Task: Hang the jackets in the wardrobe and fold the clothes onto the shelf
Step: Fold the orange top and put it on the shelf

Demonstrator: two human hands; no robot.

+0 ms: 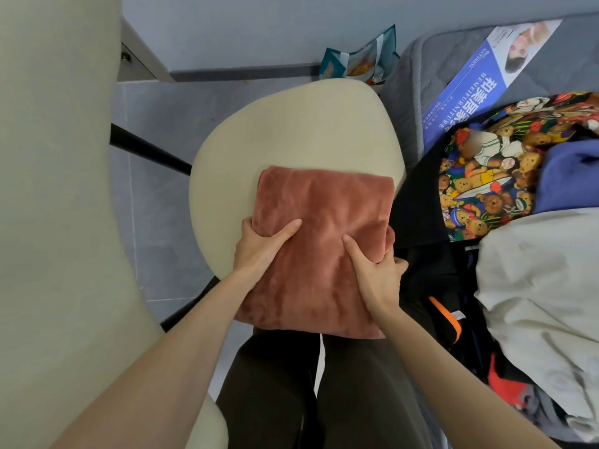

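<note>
A folded rust-pink plush garment [321,228] lies in a neat rectangle over the near edge of a cream chair seat [291,124]. My left hand [259,246] grips its left edge, thumb on top and fingers tucked under. My right hand [377,270] grips the right edge the same way. On the bed at the right lies a heap of clothes: a teddy-bear print garment [486,176], a blue garment [570,176], a white garment [544,303] and black clothing [431,277] with an orange trim.
A second cream chair back [55,189] fills the left side. A grey mattress [418,69] with a blue label runs along the right. A teal printed bag [359,58] stands on the tiled floor by the wall. My dark trouser legs are below.
</note>
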